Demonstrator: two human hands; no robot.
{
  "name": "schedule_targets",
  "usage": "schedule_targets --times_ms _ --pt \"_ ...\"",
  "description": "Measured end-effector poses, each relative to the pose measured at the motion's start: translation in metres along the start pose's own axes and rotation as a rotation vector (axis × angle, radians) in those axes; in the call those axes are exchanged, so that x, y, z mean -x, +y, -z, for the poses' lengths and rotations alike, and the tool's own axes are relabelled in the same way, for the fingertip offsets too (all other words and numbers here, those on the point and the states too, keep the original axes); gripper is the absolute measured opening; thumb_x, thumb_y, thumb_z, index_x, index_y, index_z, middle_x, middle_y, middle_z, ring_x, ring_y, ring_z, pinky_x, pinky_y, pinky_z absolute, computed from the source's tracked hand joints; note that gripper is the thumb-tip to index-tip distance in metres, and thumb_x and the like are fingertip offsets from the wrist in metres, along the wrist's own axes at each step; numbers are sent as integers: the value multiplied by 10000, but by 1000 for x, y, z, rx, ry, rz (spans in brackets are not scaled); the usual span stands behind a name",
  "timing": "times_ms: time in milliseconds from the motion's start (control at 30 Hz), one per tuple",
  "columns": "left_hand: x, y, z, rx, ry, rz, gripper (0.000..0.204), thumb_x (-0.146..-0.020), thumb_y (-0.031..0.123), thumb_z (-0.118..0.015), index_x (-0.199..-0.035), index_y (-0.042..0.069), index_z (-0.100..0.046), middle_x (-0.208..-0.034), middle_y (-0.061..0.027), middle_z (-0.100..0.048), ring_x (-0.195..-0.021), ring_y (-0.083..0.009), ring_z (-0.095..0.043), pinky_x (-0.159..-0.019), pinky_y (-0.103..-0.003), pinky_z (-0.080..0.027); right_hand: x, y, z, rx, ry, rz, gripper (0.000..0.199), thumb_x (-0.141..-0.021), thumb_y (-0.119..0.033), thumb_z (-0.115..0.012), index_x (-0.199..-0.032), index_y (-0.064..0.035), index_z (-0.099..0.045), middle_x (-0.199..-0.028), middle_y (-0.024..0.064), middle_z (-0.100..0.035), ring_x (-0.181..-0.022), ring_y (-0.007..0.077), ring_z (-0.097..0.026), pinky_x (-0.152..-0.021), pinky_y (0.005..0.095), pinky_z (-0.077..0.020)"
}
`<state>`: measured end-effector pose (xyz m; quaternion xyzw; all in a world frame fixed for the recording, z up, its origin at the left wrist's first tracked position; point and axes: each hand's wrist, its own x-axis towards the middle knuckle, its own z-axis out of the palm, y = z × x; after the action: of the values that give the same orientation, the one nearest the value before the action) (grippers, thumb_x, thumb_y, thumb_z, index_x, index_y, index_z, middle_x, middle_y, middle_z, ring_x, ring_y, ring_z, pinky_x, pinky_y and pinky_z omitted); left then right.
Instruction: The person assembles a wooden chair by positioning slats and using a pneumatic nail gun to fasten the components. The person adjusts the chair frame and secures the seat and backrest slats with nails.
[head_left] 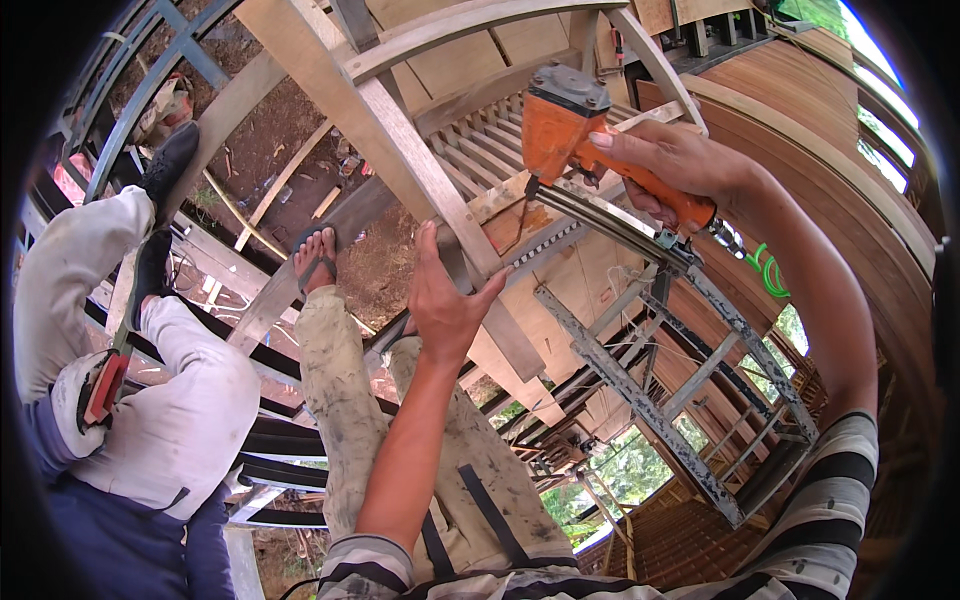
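My right hand is closed round the handle of an orange nail gun with a dark cap on its head. Its long magazine slants down to the right, and its nose is close to the wooden framework. A pale wooden bar runs down toward me. At its lower end my left hand grips it, fingers along one side and thumb on the other. A metal air fitting at the handle's end joins a coiled green hose.
Another person sits at the left, with dark shoes on the beams. Below me, my sandalled foot stands on a beam above bare soil. A worn metal frame is at the right, beside stacked boards. Slatted wood lies ahead.
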<state>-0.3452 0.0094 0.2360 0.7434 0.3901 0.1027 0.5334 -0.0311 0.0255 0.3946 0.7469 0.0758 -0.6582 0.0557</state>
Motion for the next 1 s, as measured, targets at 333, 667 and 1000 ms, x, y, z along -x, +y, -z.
schedule_targets --times_ms 333,667,1000 --pt "1 -2 3 -13 14 -5 1052 -627 299 -984 -1455 -63 -445 -1404 -276 -572 -1249 -420 -620 -1039 -436 -527 -23 -24 3 34 -164 -5 686 -1022 -649 -495 -970 18 -643 -528 11 -518 -403 105 -537 -381 277 -466" --pt "4 -2 2 -12 9 -10 1081 -615 294 -988 -1458 -80 -423 -1394 -298 -575 -1246 -437 -623 -1026 -437 -538 -25 -43 6 101 -239 -8 688 -1003 -659 -521 -977 16 -653 -536 7 -507 -434 114 -545 -400 296 -469" --pt "2 -6 2 55 2 13 1080 -612 269 -987 -1462 -72 -416 -1408 -299 -563 -1264 -439 -608 -1042 -444 -526 -47 -49 -9 151 -312 13 745 -968 -716 -528 -987 17 -659 -548 7 -505 -447 113 -550 -415 294 -467"
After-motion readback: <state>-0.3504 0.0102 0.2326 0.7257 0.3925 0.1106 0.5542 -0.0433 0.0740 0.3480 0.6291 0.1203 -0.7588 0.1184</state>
